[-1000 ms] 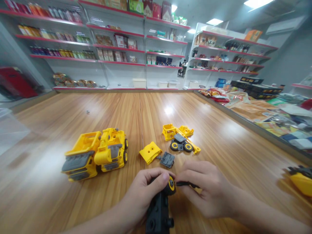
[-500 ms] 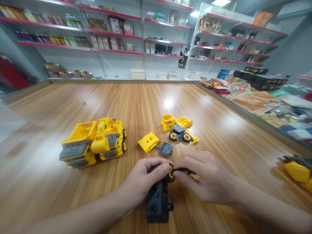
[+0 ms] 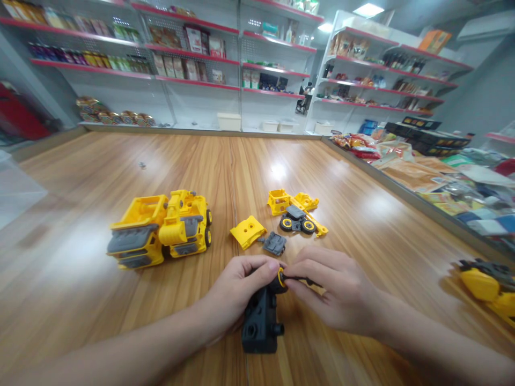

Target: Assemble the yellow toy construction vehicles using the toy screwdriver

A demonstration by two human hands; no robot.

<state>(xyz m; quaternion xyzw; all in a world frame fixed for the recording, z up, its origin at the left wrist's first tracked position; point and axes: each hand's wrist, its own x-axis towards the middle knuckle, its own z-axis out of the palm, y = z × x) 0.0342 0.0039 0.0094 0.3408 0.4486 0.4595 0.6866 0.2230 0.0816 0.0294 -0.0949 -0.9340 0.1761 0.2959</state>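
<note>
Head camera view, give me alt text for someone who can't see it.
At a wooden table, the left hand grips a black toy chassis while the right hand holds a thin black tool against its yellow-hubbed wheel. A yellow toy truck and loose parts lie beyond.

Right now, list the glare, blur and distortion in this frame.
Head view: ceiling lights throw glare patches on the wooden table; head view: shelves bow and lean from wide-lens distortion; head view: left hand on the black toy block and right hand pinching a thin black tool look sharp, left border smeared.
</note>
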